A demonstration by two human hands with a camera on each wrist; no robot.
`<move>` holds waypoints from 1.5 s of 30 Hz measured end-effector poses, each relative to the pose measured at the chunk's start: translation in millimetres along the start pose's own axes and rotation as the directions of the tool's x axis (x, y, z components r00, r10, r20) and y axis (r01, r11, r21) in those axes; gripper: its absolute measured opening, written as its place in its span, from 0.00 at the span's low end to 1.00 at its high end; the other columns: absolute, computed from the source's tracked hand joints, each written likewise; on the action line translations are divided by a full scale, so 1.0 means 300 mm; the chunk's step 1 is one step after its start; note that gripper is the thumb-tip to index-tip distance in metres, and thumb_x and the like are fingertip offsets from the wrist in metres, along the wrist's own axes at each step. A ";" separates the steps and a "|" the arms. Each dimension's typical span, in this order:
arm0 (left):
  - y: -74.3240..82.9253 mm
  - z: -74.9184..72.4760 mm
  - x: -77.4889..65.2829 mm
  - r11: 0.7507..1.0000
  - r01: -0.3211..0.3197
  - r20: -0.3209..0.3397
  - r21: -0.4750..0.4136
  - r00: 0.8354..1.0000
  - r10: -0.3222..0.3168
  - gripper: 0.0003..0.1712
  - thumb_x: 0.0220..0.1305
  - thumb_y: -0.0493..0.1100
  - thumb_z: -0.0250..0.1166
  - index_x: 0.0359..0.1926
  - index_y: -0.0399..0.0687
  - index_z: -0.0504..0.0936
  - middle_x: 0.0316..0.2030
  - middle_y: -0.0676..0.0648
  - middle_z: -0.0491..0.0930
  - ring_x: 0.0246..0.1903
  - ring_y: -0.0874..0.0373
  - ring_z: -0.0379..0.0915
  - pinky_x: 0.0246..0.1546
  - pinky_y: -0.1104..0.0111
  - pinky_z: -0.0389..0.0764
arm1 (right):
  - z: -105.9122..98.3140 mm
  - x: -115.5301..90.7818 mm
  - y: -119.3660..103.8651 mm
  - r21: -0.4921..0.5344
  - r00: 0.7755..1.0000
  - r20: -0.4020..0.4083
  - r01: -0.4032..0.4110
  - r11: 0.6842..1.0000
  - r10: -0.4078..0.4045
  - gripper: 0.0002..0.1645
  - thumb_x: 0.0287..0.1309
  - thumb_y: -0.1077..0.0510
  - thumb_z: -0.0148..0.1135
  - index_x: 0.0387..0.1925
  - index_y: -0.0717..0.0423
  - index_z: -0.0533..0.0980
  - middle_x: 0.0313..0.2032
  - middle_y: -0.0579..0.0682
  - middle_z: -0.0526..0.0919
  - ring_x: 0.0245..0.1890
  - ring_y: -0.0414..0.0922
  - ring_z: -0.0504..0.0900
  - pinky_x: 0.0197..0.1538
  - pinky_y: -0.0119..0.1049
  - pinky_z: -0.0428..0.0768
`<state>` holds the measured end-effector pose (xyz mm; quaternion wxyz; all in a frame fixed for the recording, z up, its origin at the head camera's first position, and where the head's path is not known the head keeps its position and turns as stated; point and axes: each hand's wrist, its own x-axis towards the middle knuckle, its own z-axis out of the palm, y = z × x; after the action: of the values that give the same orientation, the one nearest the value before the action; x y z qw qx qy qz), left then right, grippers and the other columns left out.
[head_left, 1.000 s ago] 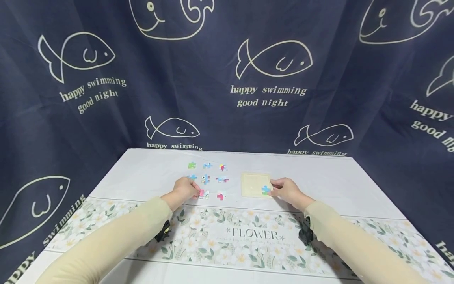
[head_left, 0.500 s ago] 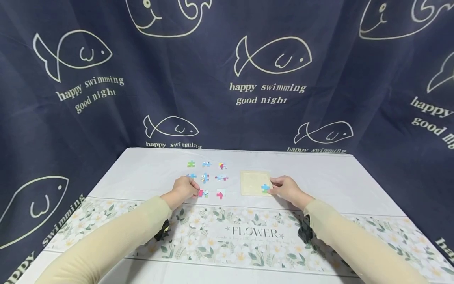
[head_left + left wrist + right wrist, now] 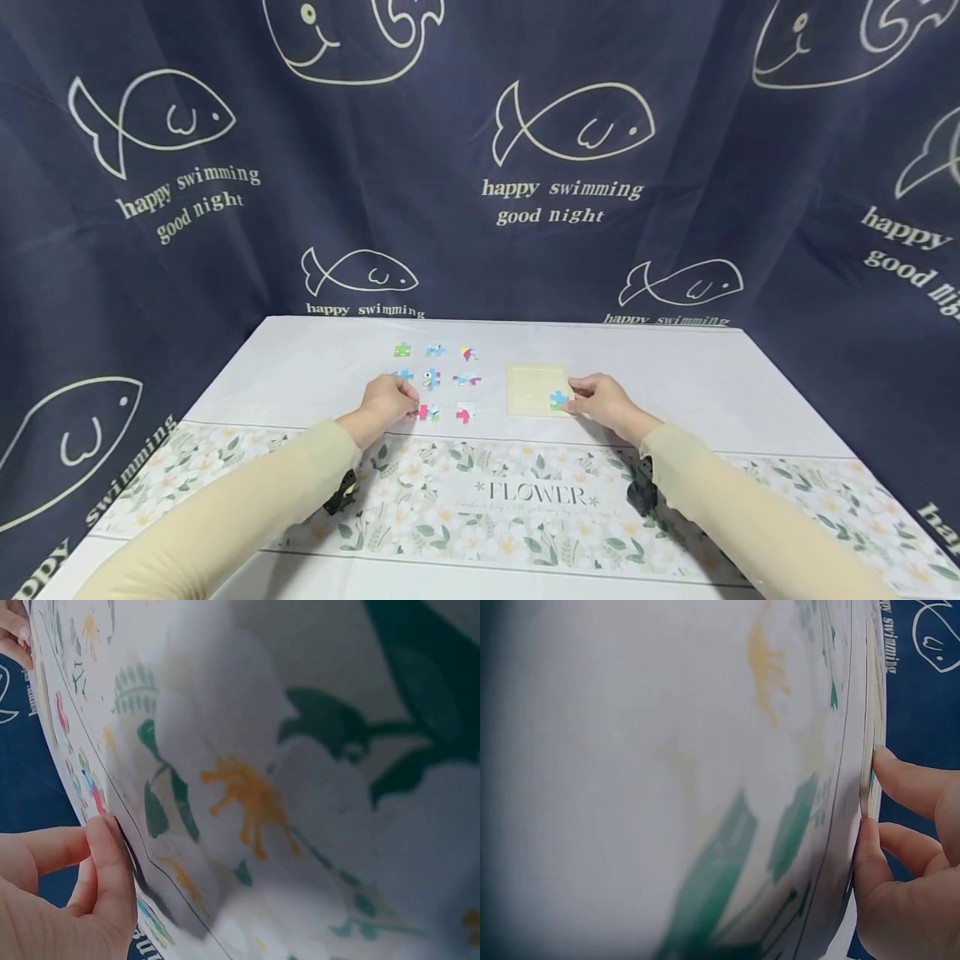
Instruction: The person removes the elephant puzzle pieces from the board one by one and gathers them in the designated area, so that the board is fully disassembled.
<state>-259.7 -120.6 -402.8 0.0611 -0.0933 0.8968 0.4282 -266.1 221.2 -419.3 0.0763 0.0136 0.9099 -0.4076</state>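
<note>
My left hand point(image 3: 386, 400) stands at the left end of a pink, white and green puzzle piece point(image 3: 429, 412) lying on the table. In the left wrist view, the thumb and index finger of the left hand point(image 3: 82, 877) pinch at the pink end of this puzzle piece point(image 3: 94, 791). My right hand point(image 3: 603, 402) grips the right side of a square pale wooden puzzle tray point(image 3: 525, 392). Within the tray's near right corner sits a blue and green puzzle piece point(image 3: 558, 400). The right wrist view has the fingers of the right hand point(image 3: 907, 847) around the tray's edge point(image 3: 868, 720).
More puzzle pieces lie in loose rows: a green piece point(image 3: 402, 350), a yellow and red piece point(image 3: 468, 354), a blue piece with an eye point(image 3: 431, 379) and a pink and white piece point(image 3: 465, 412) among them. A floral cloth strip point(image 3: 487, 525) crosses the table's near side. A dark curtain point(image 3: 450, 208) hangs behind.
The head view shifts slightly. Slightly more of the pink end shows beside my left fingertips. The right hand stays at the tray.
</note>
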 end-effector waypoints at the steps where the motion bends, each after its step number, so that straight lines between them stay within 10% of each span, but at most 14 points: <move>1: 0.002 0.001 0.001 1.000 -0.003 -0.008 -0.004 1.000 0.003 0.04 0.55 0.29 0.65 0.31 0.38 0.80 0.29 0.43 0.80 0.21 0.61 0.75 0.25 0.73 0.79 | 0.001 -0.001 0.001 -0.005 1.000 -0.004 -0.001 1.000 0.001 0.36 0.56 0.56 0.69 0.64 0.63 0.69 0.57 0.62 0.73 0.58 0.56 0.73 0.65 0.50 0.71; 27: 0.140 0.102 -0.024 0.986 -0.165 0.054 -0.030 0.985 0.167 0.05 0.56 0.29 0.65 0.31 0.41 0.79 0.24 0.46 0.78 0.23 0.56 0.80 0.23 0.73 0.79 | 0.004 0.006 0.006 -0.041 0.999 0.000 0.032 0.999 -0.032 0.44 0.46 0.54 0.76 0.64 0.64 0.68 0.58 0.63 0.71 0.59 0.57 0.73 0.64 0.47 0.72; 45: 0.338 0.292 -0.052 0.934 -0.357 0.244 -0.019 0.904 0.350 0.14 0.53 0.32 0.71 0.42 0.36 0.82 0.31 0.49 0.80 0.31 0.62 0.72 0.36 0.75 0.75 | -0.006 0.000 -0.007 -0.029 1.000 0.015 0.024 0.999 -0.023 0.44 0.46 0.56 0.76 0.63 0.67 0.68 0.59 0.65 0.72 0.59 0.58 0.73 0.64 0.47 0.72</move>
<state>-264.2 12.0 -377.9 0.0934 0.1249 0.8899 0.4287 -266.6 221.1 -416.7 0.0786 -0.0013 0.9153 -0.3951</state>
